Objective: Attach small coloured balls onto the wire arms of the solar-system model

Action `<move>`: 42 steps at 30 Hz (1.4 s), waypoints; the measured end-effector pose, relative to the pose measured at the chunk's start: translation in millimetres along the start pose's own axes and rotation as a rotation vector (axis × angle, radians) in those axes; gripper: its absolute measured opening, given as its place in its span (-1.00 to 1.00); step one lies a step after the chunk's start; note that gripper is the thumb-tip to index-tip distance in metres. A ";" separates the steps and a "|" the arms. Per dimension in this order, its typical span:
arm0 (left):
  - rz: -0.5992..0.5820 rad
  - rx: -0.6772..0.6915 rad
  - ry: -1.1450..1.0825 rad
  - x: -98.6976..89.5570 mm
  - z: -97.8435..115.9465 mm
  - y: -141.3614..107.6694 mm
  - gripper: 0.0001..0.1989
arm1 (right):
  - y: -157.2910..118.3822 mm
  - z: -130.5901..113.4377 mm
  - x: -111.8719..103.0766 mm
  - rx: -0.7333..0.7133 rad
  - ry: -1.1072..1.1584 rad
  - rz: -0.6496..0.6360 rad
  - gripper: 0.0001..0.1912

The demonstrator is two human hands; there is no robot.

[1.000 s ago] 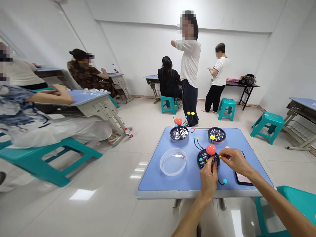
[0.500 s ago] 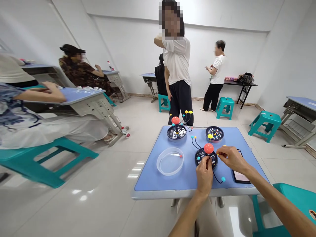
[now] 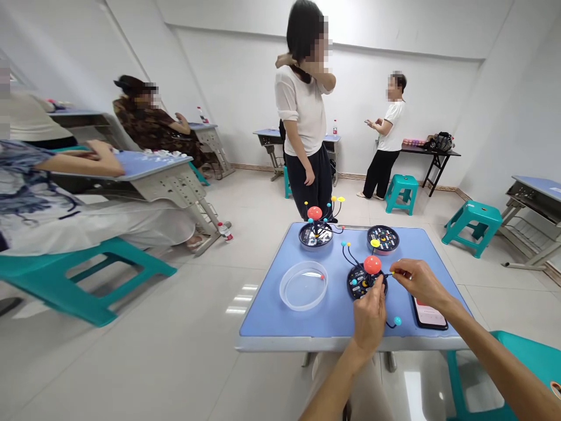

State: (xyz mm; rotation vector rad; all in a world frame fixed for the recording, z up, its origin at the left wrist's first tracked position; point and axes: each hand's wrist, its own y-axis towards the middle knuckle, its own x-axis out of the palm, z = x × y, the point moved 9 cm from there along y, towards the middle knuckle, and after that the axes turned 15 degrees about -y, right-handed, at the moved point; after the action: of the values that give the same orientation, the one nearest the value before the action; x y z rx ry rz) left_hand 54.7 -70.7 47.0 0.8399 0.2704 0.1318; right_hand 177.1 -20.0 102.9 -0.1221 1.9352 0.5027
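You are pinching the planet toy (image 3: 363,282) with your left hand (image 3: 369,327) and right hand (image 3: 421,283) close together, near the front edge of the blue bench (image 3: 263,324), while a clear round dish (image 3: 303,285) is sitting off to the left.

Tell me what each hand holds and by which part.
The right hand pinches the yellow-tipped wire arm near its ball; the left hand sits at the black model base, its hold hidden.
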 end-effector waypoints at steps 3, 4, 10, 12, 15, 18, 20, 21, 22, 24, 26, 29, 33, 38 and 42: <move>-0.071 -0.067 0.053 12.3 -8.6 5.7 -0.63 | 1.5 -1.6 4.4 -0.011 0.015 -0.022 -0.80; -0.098 -0.096 0.075 16.9 -12.3 6.6 -0.63 | 2.0 -1.8 5.6 -0.009 0.028 -0.028 -0.80; -0.266 -0.345 0.260 38.2 -32.7 6.7 -0.61 | 1.7 15.1 14.0 0.181 0.247 -0.116 -0.79; -0.313 -0.405 0.302 41.6 -34.1 7.6 -0.60 | 0.5 20.6 16.6 0.249 0.335 -0.157 -0.79; -0.372 -0.458 0.321 44.5 -33.1 9.9 -0.59 | 0.0 22.4 18.1 0.286 0.417 -0.202 -0.77; -0.408 -0.493 0.303 45.2 -31.9 11.3 -0.57 | -0.2 24.9 19.4 0.321 0.465 -0.210 -0.74; -0.418 -0.509 0.293 44.5 -31.5 11.7 -0.58 | 0.0 26.6 21.6 0.332 0.499 -0.208 -0.72; -0.421 -0.515 0.292 44.1 -31.5 11.7 -0.58 | 0.1 27.5 23.0 0.333 0.513 -0.209 -0.70; -0.422 -0.519 0.292 43.6 -31.7 11.7 -0.58 | 0.3 28.4 24.5 0.333 0.521 -0.211 -0.69; -0.422 -0.524 0.296 43.0 -32.2 11.3 -0.59 | 0.6 30.1 27.4 0.331 0.513 -0.216 -0.68; -0.419 -0.521 0.298 42.9 -32.8 11.0 -0.60 | 0.8 30.5 28.5 0.320 0.481 -0.211 -0.69; -0.411 -0.507 0.301 43.5 -33.6 10.8 -0.60 | 1.1 26.6 26.2 0.285 0.412 -0.181 -0.74; -0.398 -0.486 0.307 44.2 -33.5 11.5 -0.60 | 2.4 13.8 18.9 0.210 0.262 -0.161 -0.79; -0.383 -0.466 0.298 43.9 -31.7 12.1 -0.61 | 7.9 -6.5 6.3 0.047 0.002 -0.120 -0.74; -0.371 -0.460 0.297 42.8 -30.7 12.5 -0.62 | 10.4 -14.4 3.5 -0.025 -0.101 -0.113 -0.74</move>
State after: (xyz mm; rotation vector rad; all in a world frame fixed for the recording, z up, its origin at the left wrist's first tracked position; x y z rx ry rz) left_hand 86.7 -31.0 29.0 0.3012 0.6432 -0.0309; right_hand 160.0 -15.8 107.6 -0.2169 1.8124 0.4500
